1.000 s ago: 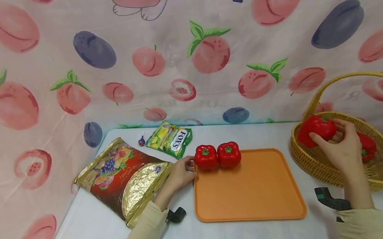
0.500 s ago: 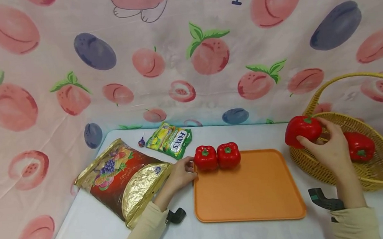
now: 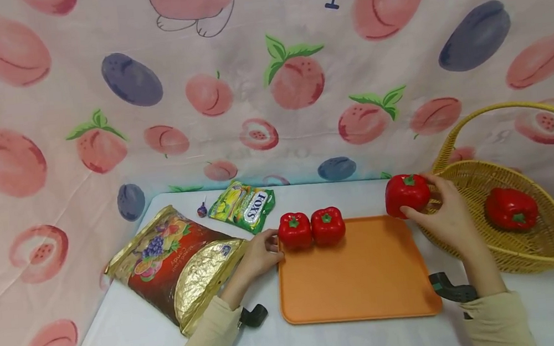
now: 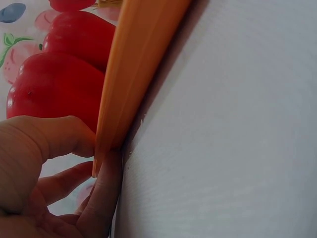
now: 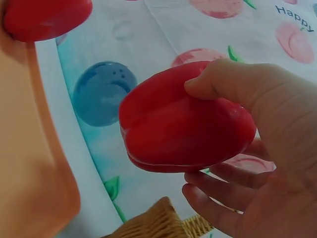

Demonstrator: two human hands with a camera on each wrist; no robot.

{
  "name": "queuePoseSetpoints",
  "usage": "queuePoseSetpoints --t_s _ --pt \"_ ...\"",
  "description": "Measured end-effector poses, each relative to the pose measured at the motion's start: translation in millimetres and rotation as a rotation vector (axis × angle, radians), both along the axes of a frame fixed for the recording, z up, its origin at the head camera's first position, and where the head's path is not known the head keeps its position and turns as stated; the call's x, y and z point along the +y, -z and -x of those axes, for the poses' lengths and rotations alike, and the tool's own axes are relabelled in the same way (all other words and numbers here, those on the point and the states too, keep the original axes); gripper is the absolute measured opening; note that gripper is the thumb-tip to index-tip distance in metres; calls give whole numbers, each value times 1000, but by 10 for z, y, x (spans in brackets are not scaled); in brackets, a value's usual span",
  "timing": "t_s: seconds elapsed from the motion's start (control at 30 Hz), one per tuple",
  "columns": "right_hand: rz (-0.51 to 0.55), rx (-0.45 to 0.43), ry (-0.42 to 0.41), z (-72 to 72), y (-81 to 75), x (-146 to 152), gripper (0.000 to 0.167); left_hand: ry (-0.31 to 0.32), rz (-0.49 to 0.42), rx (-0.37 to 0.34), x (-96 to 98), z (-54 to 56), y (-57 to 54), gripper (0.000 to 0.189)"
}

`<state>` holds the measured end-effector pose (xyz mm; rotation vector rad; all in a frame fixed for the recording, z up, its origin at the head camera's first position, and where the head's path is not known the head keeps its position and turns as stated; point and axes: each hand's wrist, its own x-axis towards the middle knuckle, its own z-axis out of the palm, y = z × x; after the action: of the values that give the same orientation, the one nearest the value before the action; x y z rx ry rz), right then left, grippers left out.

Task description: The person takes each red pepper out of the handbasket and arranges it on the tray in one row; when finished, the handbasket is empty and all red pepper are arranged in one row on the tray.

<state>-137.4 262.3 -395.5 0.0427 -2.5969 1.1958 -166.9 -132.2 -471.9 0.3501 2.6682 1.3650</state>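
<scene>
In the head view my right hand [image 3: 449, 217] holds a red bell pepper [image 3: 404, 197] in the air, between the basket and the tray's back right corner. The right wrist view shows the thumb on one side of this pepper [image 5: 183, 124] and fingers on the other. My left hand [image 3: 260, 255] pinches the left edge of an orange tray [image 3: 357, 282]; in the left wrist view the thumb lies over the tray's rim [image 4: 124, 84] and a finger under it. Two more red bell peppers, one left [image 3: 295, 231] and one right [image 3: 328, 227], sit side by side in the tray's back left corner.
A yellow wicker basket [image 3: 530, 257] with a tall handle stands at the right, one red bell pepper [image 3: 511, 209] inside. At the left lie a large candy bag [image 3: 176, 266], a green FOX'S packet [image 3: 242, 205] and a small lollipop [image 3: 202, 208]. Patterned cloth [image 3: 258, 85] hangs behind.
My right hand has carried the bell pepper left, out from over the basket toward the tray. The left hand keeps its place at the tray's edge. The head view has shifted slightly.
</scene>
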Motion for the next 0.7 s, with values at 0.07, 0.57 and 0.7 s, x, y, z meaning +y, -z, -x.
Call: queuePoseSetpoints --t_s 0.07,0.57,0.7 --pt "6 -16 -17 8 20 -23 82 1 -2 -1 -2 -3 10 55" --pt "28 -118 -192 103 223 -336 83 3 -20 9 -7 -7 22 55" --pt "-20 -127 -206 119 283 -386 82 -2 -20 11 0 -5 23 54"
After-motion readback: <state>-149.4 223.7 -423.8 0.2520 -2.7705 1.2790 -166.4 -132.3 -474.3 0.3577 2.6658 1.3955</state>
